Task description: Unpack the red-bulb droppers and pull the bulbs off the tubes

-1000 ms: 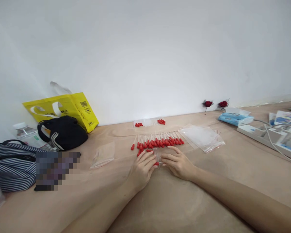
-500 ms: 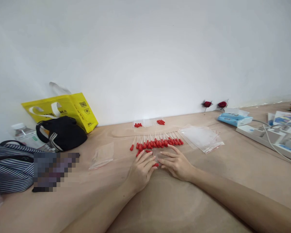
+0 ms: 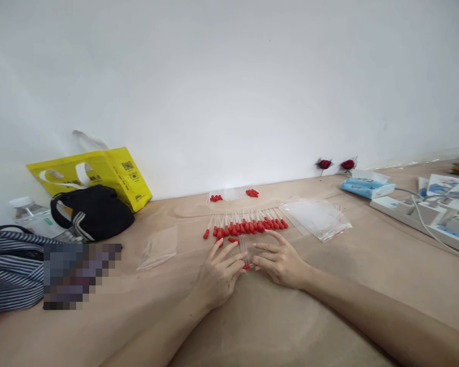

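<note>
Both my hands rest on the tan table with their fingertips meeting. My left hand (image 3: 220, 270) and my right hand (image 3: 281, 261) pinch a small clear bag (image 3: 249, 248) from either side. A red-bulbed dropper (image 3: 246, 266) lies in it, its red end between my thumbs. Just beyond my fingers lies a row of several red-bulbed droppers (image 3: 248, 225), side by side. Right of the row sits a stack of clear bags (image 3: 317, 216).
One loose clear bag (image 3: 158, 247) lies to the left. Two small packets of red caps (image 3: 233, 194) sit by the wall. A yellow bag (image 3: 99, 171), black bag (image 3: 92, 211), striped bag (image 3: 11, 265) and water bottle (image 3: 30, 214) crowd the left. A blue pack (image 3: 367, 187) and power strip (image 3: 416, 216) lie right.
My hands have stayed on the small bag, with only slight finger movement. The view has drifted a little, so things sit slightly further left.
</note>
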`<state>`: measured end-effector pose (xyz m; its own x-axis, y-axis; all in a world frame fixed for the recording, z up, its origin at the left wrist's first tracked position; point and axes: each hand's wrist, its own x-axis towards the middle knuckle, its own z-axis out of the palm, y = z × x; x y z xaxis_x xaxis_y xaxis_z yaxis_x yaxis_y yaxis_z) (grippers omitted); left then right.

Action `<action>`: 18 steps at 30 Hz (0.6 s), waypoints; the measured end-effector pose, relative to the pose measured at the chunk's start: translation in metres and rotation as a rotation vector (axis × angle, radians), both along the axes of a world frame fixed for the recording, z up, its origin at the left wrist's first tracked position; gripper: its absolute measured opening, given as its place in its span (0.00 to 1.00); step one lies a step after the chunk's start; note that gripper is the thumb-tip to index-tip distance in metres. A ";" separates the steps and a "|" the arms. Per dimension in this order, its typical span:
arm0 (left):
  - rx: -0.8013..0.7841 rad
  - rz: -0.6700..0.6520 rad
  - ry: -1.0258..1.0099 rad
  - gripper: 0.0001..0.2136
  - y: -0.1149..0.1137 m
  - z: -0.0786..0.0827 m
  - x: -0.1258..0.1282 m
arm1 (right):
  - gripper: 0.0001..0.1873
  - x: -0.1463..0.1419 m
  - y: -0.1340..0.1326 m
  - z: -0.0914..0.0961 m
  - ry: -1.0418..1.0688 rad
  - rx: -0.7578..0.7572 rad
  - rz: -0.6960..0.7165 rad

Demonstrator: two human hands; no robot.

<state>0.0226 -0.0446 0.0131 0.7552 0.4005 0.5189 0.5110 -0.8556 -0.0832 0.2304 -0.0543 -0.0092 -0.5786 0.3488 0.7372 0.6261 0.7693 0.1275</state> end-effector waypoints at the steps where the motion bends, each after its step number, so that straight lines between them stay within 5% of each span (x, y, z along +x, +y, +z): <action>1: 0.003 -0.001 0.001 0.08 0.000 0.000 0.000 | 0.06 0.000 0.000 0.000 -0.002 0.002 -0.001; 18: 0.008 -0.009 0.001 0.10 -0.001 -0.001 -0.003 | 0.07 0.001 -0.003 0.001 -0.033 0.054 -0.014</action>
